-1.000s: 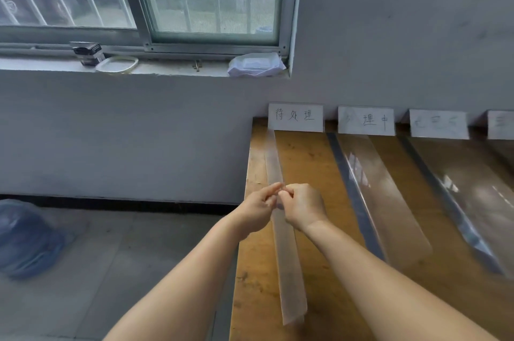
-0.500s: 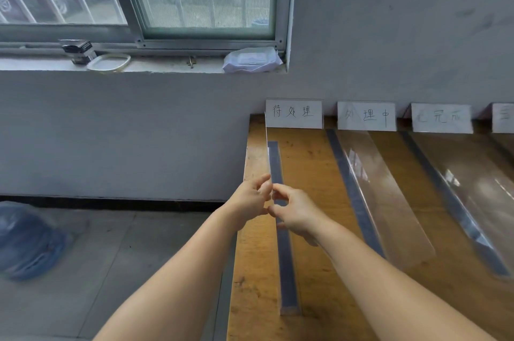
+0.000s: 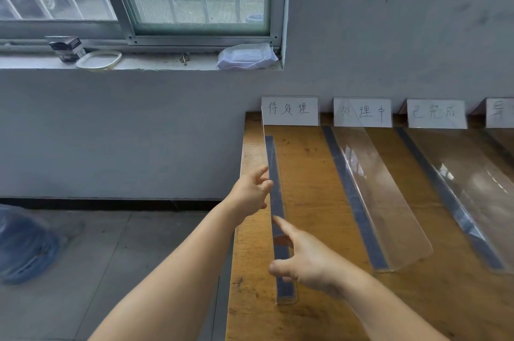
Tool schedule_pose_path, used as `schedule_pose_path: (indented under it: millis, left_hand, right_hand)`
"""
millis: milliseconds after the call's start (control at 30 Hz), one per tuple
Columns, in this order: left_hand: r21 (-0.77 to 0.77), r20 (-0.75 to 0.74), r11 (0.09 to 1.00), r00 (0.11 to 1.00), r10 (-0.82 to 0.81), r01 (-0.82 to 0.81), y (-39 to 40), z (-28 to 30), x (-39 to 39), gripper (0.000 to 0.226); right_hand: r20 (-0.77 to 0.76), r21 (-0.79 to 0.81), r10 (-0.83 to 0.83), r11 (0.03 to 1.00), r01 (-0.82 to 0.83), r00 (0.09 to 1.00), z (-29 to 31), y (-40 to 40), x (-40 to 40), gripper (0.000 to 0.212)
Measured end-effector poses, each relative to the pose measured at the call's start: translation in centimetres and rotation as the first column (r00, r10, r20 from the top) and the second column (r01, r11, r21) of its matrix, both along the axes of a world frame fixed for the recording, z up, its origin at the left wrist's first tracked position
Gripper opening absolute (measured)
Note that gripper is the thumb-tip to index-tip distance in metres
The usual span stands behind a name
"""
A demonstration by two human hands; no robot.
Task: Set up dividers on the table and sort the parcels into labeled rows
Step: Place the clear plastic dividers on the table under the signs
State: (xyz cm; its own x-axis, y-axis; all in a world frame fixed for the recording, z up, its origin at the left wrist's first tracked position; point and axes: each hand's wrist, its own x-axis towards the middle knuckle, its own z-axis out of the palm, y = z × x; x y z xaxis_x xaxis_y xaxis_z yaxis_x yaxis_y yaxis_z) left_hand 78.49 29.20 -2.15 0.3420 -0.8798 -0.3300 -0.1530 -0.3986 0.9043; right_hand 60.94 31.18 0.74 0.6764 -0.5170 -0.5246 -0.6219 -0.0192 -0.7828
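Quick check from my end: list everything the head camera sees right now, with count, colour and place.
table: one, orange-brown wood, right half of view against the wall
dividers: three clear with dark bases; leftmost divider near the table's left edge, middle divider, right divider
label cards: four, white, handwritten, along the table's back edge; the fourth is cut off at right
wipes pack: one, white, on the window sill
small box: one, dark, left on the sill
oval lid: one, pale, beside the box
bag: one, blue, on the floor at left
left hand: touches the leftmost divider's upright wall
right hand: fingers spread at the same divider, nearer the camera
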Motion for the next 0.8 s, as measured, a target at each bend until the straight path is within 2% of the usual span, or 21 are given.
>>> schedule_pose_path:
  millis: [267,800]
  left_hand:
    - [0.001,-0.022,1.0,0.999,0.031,-0.031,-0.1,0.2,-0.6,0.053]
    - [0.022,-0.012,0.996,0.996,0.089,-0.089,-0.2,0.7,-1.0,0.051]
  right_hand:
    - [0.05,-0.124,-0.15,0.98,0.155,0.987,0.2,-1.7,2.2,0.077]
    - [0.024,-0.221,-0.15,0.964,0.151,0.988,1.0,-2.1,3.5,0.066]
